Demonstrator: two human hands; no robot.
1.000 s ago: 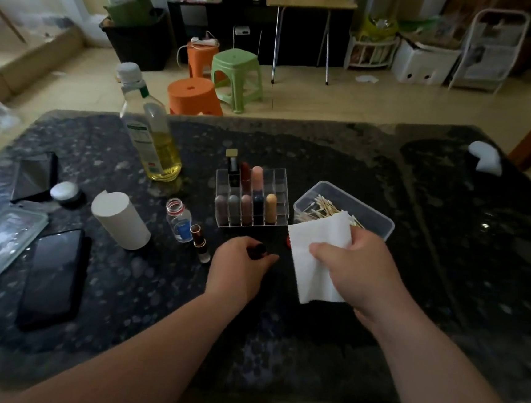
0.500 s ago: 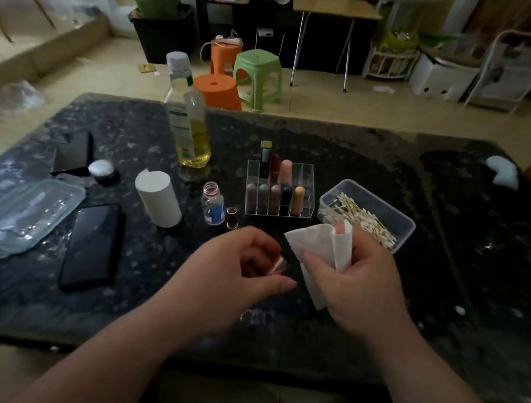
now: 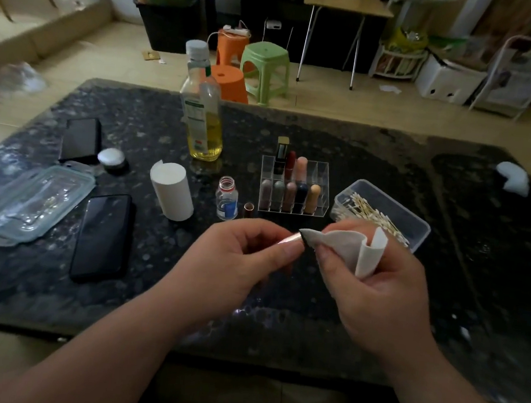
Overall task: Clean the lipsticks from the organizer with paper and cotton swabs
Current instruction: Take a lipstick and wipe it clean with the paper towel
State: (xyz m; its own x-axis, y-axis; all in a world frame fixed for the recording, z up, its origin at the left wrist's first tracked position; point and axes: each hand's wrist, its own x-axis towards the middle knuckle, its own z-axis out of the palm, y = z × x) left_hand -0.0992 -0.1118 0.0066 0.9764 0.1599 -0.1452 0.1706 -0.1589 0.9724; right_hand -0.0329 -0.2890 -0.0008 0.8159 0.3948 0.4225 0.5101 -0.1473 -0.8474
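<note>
The wiping step looks to be in hand. The left hand (image 3: pixel 240 257) pinches a rose-gold lipstick (image 3: pixel 290 237), its dark tip meeting a corner of the folded paper (image 3: pixel 347 247) clutched in the right hand (image 3: pixel 375 285). Beyond both hands on the counter (image 3: pixel 478 252) stands the clear organizer (image 3: pixel 294 186). The next move probably calls for turning the tube against the paper.
</note>
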